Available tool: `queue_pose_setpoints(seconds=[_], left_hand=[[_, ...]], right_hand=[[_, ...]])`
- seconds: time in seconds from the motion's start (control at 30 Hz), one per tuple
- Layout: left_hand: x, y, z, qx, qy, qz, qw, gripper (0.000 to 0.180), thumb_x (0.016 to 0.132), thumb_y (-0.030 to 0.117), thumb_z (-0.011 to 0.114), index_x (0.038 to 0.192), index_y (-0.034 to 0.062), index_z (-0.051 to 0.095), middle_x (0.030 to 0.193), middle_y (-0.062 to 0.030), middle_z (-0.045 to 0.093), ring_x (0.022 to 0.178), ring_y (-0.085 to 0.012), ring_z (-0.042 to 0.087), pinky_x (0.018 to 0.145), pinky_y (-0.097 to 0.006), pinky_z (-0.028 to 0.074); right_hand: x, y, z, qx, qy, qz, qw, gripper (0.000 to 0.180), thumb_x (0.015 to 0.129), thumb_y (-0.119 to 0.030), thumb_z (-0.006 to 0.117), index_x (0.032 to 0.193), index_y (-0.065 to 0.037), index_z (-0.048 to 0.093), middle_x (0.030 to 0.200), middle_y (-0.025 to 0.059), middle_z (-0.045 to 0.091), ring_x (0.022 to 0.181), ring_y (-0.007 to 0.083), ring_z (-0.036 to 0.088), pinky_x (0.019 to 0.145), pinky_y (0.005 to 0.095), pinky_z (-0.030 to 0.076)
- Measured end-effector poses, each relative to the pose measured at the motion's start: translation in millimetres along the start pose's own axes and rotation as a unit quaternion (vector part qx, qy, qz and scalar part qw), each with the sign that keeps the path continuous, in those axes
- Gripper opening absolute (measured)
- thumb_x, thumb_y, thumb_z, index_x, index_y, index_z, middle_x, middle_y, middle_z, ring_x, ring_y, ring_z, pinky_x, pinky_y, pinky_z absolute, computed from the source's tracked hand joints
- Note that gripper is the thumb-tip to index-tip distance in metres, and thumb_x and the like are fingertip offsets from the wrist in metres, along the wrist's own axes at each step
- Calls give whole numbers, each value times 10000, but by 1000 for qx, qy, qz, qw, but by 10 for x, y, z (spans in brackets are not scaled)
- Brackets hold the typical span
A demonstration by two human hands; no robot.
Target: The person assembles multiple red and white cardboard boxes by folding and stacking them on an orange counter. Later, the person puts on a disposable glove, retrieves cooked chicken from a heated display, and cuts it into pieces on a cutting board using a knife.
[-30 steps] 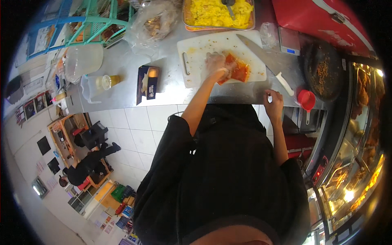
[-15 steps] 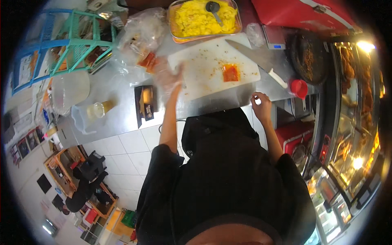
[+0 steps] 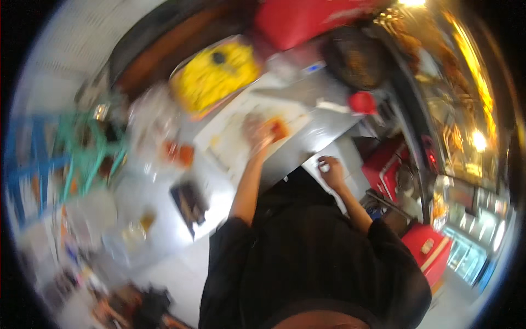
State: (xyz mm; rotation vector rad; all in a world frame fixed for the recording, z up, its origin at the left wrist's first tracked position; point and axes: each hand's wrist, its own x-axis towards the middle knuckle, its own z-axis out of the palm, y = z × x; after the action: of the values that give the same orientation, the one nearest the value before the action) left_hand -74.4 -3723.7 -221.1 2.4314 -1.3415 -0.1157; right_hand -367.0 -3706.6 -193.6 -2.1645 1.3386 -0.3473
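My left hand point(image 3: 256, 131), in a clear plastic glove, is over the white cutting board point(image 3: 222, 134). Its fingers are smeared by motion. They reach the edge of a flat red-orange square piece point(image 3: 279, 129) on the board; whether they grip it I cannot make out. Near the table's front edge, my bare right hand point(image 3: 332, 172) hangs with thumb and fingers curled together in a ring, nothing visible in them. Left of the board lies another red-orange piece point(image 3: 179, 154), beside a clear plastic bag point(image 3: 150, 120). A black box point(image 3: 189, 205) sits nearer me.
Behind the board is a tray of yellow food point(image 3: 211, 82) with a dark scoop. A white-handled knife point(image 3: 332, 106), red cup point(image 3: 362, 102) and dark pan point(image 3: 356, 63) are to the right. Blue-green racks point(image 3: 82, 148) stand left; a lit food display point(image 3: 455, 93) rises far right.
My left hand has moved right from the board's left edge to the red-orange square. The whole view has turned and blurred. My right hand keeps its curled shape.
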Motion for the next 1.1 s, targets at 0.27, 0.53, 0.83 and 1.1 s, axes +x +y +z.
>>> queue_pose_setpoints(seconds=[0.27,0.53,0.83,1.1], left_hand=[[-154,-414,-406,26,114,118,986,247,838,331,611,814,92,667,779,-142,648,766,-314,618,786,-463,464],[-325,-1158,-1881,-120,246,-68,959,546,853,370,619,1217,-25,521,1094,-238,587,911,-330,605,744,-419,518],[1064,941,-1406,-265,28,236,934,425,950,309,446,1251,20,524,1021,-205,627,779,-258,620,698,-371,490],[2635,4163,-894,-254,-17,247,935,245,979,197,465,998,74,676,709,-8,569,587,-75,472,508,-224,345]], right_hand=[[330,-159,-327,16,72,-37,997,113,730,-81,676,840,-83,650,748,83,647,715,251,623,702,376,482],[2026,550,-2383,-168,467,-37,867,324,758,-124,681,1063,-56,597,1062,137,618,1022,344,557,874,444,413],[3588,1604,-4775,-508,528,-3,680,684,930,-560,427,1465,-150,312,1539,-8,257,1422,167,216,1166,385,140],[3104,2225,-5123,-562,517,-23,645,731,894,-595,470,1457,-149,332,1536,39,262,1429,223,195,1146,459,131]])
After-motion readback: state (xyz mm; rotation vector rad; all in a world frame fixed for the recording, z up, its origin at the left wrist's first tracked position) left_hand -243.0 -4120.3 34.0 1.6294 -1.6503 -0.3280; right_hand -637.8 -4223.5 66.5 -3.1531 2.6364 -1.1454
